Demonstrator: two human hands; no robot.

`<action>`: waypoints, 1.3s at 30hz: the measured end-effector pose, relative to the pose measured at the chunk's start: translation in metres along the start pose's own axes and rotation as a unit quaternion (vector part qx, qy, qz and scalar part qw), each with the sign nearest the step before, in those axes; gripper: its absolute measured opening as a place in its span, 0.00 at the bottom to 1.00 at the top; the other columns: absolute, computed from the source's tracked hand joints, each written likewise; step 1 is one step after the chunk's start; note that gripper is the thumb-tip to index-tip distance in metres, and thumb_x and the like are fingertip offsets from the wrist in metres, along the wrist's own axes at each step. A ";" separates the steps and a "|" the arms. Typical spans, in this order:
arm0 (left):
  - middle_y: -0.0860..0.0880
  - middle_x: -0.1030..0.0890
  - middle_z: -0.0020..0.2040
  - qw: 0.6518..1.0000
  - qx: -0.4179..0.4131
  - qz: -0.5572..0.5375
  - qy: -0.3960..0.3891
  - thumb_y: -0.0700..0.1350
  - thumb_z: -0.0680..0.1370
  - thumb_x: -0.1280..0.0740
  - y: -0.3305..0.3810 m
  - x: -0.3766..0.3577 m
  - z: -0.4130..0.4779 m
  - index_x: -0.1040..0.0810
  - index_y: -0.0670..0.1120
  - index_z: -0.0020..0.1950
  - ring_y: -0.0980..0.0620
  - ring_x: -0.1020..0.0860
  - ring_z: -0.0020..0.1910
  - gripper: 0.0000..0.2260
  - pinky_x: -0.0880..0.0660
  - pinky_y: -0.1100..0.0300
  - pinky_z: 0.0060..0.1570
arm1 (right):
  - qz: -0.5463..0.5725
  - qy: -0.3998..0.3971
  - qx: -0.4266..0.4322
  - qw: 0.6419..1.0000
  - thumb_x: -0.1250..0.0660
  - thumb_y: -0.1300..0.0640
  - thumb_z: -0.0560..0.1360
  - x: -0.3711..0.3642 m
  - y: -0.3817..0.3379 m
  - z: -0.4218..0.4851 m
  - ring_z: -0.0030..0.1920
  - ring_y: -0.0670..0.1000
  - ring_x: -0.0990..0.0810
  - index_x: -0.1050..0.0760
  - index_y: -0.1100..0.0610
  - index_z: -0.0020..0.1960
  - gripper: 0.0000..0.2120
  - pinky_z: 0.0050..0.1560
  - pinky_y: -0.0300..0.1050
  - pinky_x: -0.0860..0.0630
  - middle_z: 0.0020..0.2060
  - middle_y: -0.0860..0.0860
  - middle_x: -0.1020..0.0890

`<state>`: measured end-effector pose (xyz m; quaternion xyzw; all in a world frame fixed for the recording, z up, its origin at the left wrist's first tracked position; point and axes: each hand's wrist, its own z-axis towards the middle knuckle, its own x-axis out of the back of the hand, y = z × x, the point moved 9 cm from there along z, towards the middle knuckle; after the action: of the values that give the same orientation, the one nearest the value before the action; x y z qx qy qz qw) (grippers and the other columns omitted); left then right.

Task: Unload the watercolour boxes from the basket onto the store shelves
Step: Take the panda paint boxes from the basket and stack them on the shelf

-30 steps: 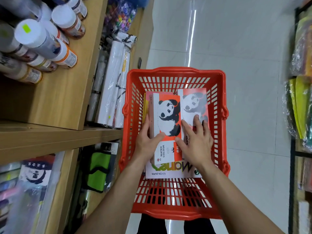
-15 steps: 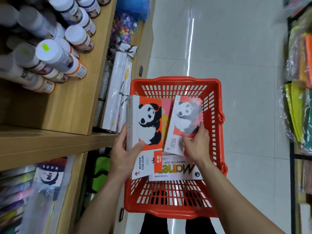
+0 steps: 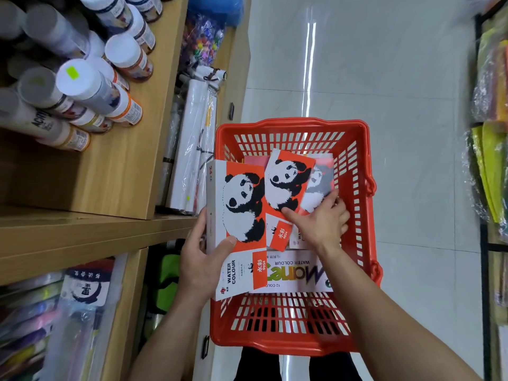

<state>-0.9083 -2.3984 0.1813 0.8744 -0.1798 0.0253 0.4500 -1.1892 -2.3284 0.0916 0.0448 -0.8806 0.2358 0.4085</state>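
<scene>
While the left hand [image 3: 202,259] pinches the big panda box [image 3: 239,224] and right fingers [image 3: 292,215] pinch a smaller box [image 3: 287,185], both look stiff, light cardboard; hold their edges.

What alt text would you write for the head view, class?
A left hand lifts a panda watercolour box over a red basket, beside wooden shelves. The right hand grips a smaller panda box.

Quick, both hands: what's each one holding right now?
Left hand: shut on the large panda box.
Right hand: gripping the smaller panda box.
</scene>
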 end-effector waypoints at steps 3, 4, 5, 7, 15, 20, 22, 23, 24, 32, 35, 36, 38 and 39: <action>0.50 0.15 0.59 1.000 -0.003 -0.010 -0.007 0.41 0.77 0.25 -0.001 0.001 0.001 0.31 0.80 0.61 0.47 0.12 0.45 0.33 0.17 0.56 0.33 | 0.031 0.016 0.020 0.999 0.21 0.31 0.59 0.001 -0.003 0.000 0.72 0.66 0.37 0.50 0.60 0.82 0.66 0.72 0.62 0.37 0.72 0.65 0.36; 0.50 0.15 0.59 1.000 -0.001 -0.012 -0.008 0.42 0.76 0.25 -0.001 0.001 0.001 0.31 0.81 0.61 0.46 0.12 0.45 0.33 0.17 0.56 0.33 | 0.043 0.017 0.030 0.998 0.20 0.33 0.60 0.000 -0.006 0.000 0.71 0.67 0.36 0.50 0.60 0.81 0.65 0.72 0.61 0.36 0.71 0.65 0.35; 0.50 0.15 0.58 1.000 0.001 -0.012 -0.009 0.43 0.76 0.24 -0.002 0.001 0.000 0.31 0.81 0.61 0.46 0.12 0.44 0.33 0.17 0.56 0.33 | 0.051 0.013 0.039 0.998 0.19 0.35 0.60 -0.002 -0.008 -0.001 0.71 0.67 0.35 0.50 0.61 0.81 0.64 0.72 0.60 0.36 0.71 0.65 0.36; 0.52 0.14 0.56 1.000 0.004 -0.012 -0.010 0.47 0.73 0.24 -0.001 0.000 0.000 0.30 0.81 0.60 0.46 0.12 0.44 0.31 0.17 0.55 0.32 | 0.056 0.001 0.044 0.997 0.18 0.36 0.60 -0.004 -0.010 0.000 0.72 0.68 0.36 0.52 0.62 0.82 0.65 0.74 0.60 0.37 0.73 0.66 0.37; 0.49 0.16 0.60 1.000 -0.001 -0.021 -0.002 0.47 0.72 0.24 -0.001 0.000 -0.003 0.31 0.81 0.60 0.46 0.12 0.45 0.31 0.17 0.55 0.33 | 0.106 -0.031 0.041 0.993 0.18 0.38 0.61 -0.008 -0.012 0.005 0.70 0.64 0.28 0.46 0.58 0.81 0.61 0.67 0.57 0.27 0.73 0.62 0.35; 0.55 0.13 0.52 1.000 -0.011 -0.014 0.019 0.51 0.70 0.25 0.003 0.019 -0.013 0.31 0.80 0.64 0.46 0.12 0.42 0.32 0.17 0.55 0.30 | 0.183 -0.052 0.047 0.981 0.19 0.42 0.63 -0.010 -0.006 0.016 0.60 0.55 0.18 0.29 0.55 0.70 0.41 0.61 0.58 0.21 0.61 0.52 0.18; 0.59 0.14 0.52 0.999 -0.010 -0.012 0.034 0.52 0.70 0.25 0.005 0.033 -0.018 0.31 0.80 0.65 0.46 0.12 0.41 0.32 0.18 0.56 0.30 | 0.211 -0.074 0.029 0.974 0.18 0.45 0.65 -0.013 -0.003 0.020 0.58 0.53 0.19 0.31 0.57 0.71 0.40 0.61 0.53 0.21 0.61 0.50 0.18; 0.60 0.13 0.52 0.999 -0.007 -0.014 0.044 0.52 0.69 0.25 0.006 0.040 -0.021 0.31 0.78 0.66 0.46 0.12 0.41 0.32 0.18 0.56 0.30 | 0.218 -0.076 0.029 0.972 0.18 0.47 0.67 -0.012 -0.001 0.021 0.57 0.52 0.19 0.31 0.58 0.71 0.39 0.58 0.49 0.22 0.59 0.49 0.19; 0.59 0.13 0.53 0.999 -0.007 -0.017 0.050 0.52 0.69 0.24 0.007 0.047 -0.024 0.30 0.75 0.68 0.45 0.12 0.42 0.33 0.18 0.56 0.30 | 0.226 -0.073 0.034 0.971 0.19 0.49 0.69 -0.010 -0.002 0.022 0.55 0.51 0.19 0.30 0.57 0.70 0.35 0.55 0.44 0.23 0.57 0.48 0.19; 0.56 0.13 0.54 0.996 -0.017 -0.038 0.073 0.51 0.67 0.23 0.016 0.070 -0.037 0.26 0.76 0.64 0.45 0.12 0.45 0.31 0.17 0.53 0.33 | 0.338 -0.088 0.072 0.934 0.22 0.53 0.73 0.001 -0.035 -0.007 0.48 0.44 0.13 0.23 0.51 0.59 0.17 0.50 0.42 0.18 0.48 0.43 0.12; 0.55 0.12 0.53 0.996 -0.013 -0.046 0.072 0.48 0.68 0.25 0.017 0.066 -0.040 0.26 0.78 0.60 0.44 0.12 0.43 0.29 0.18 0.55 0.30 | 0.342 -0.145 0.067 0.926 0.23 0.53 0.75 -0.022 -0.056 -0.013 0.49 0.45 0.12 0.24 0.50 0.59 0.16 0.56 0.50 0.16 0.48 0.43 0.12; 0.55 0.12 0.53 0.996 -0.012 -0.050 0.076 0.48 0.68 0.25 0.019 0.067 -0.041 0.26 0.79 0.59 0.44 0.12 0.42 0.29 0.18 0.56 0.30 | 0.329 -0.152 0.074 0.929 0.25 0.53 0.76 -0.030 -0.066 -0.016 0.51 0.48 0.13 0.24 0.51 0.61 0.16 0.59 0.55 0.18 0.52 0.46 0.13; 0.56 0.12 0.52 0.995 -0.013 -0.058 0.086 0.48 0.68 0.25 0.020 0.072 -0.043 0.26 0.80 0.57 0.46 0.12 0.42 0.29 0.19 0.57 0.30 | 0.257 -0.138 0.119 0.949 0.28 0.50 0.77 -0.041 -0.086 -0.018 0.58 0.54 0.16 0.25 0.53 0.68 0.21 0.65 0.60 0.24 0.57 0.51 0.15; 0.56 0.12 0.52 0.994 -0.014 -0.060 0.090 0.47 0.68 0.25 0.021 0.073 -0.044 0.26 0.80 0.57 0.46 0.12 0.42 0.29 0.19 0.58 0.30 | 0.202 -0.125 0.137 0.962 0.28 0.48 0.76 -0.046 -0.091 -0.018 0.61 0.58 0.19 0.27 0.52 0.71 0.25 0.68 0.61 0.28 0.58 0.53 0.16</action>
<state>-0.8418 -2.3959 0.2389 0.8713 -0.0864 0.0741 0.4774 -1.1211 -2.4063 0.1019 -0.0494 -0.8745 0.4245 0.2293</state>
